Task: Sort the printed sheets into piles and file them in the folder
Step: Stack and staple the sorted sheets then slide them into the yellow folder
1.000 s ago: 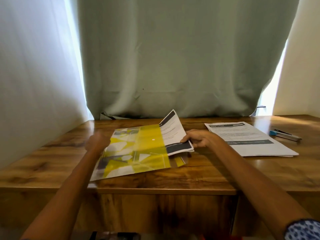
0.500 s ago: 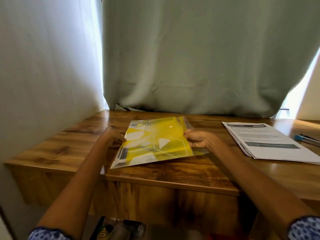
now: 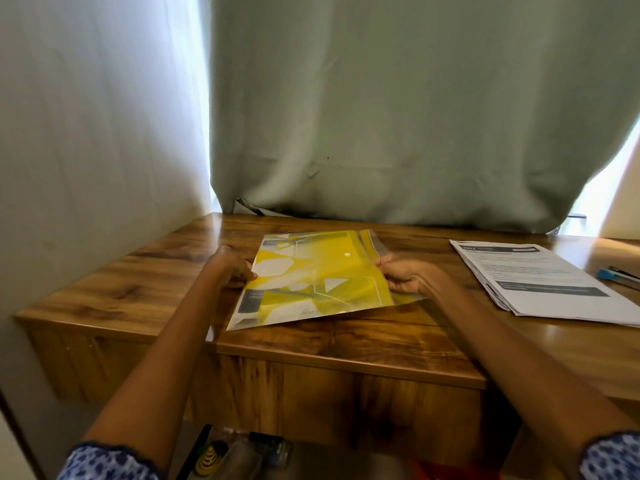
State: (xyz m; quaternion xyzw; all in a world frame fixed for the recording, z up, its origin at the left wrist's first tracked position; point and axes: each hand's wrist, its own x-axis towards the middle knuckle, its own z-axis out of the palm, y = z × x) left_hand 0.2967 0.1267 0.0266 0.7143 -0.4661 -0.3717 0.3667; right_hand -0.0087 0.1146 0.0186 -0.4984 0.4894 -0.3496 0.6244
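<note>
The yellow folder [image 3: 311, 278] lies flat near the front edge of the worktop [image 3: 346, 341], its front left corner poking just past the edge. The left hand [image 3: 230, 268] sits at the folder's left edge, but its fingers are tucked out of sight, so I can't tell if they're gripping. The right hand [image 3: 407, 277] has its fingers curled, pinching the folder's right edge. The printed sheets [image 3: 540, 282] are stacked towards the right edge, partly cut off by the frame. A blue pen [image 3: 620, 277] is beside them, mostly cropped and blurry.
</note>
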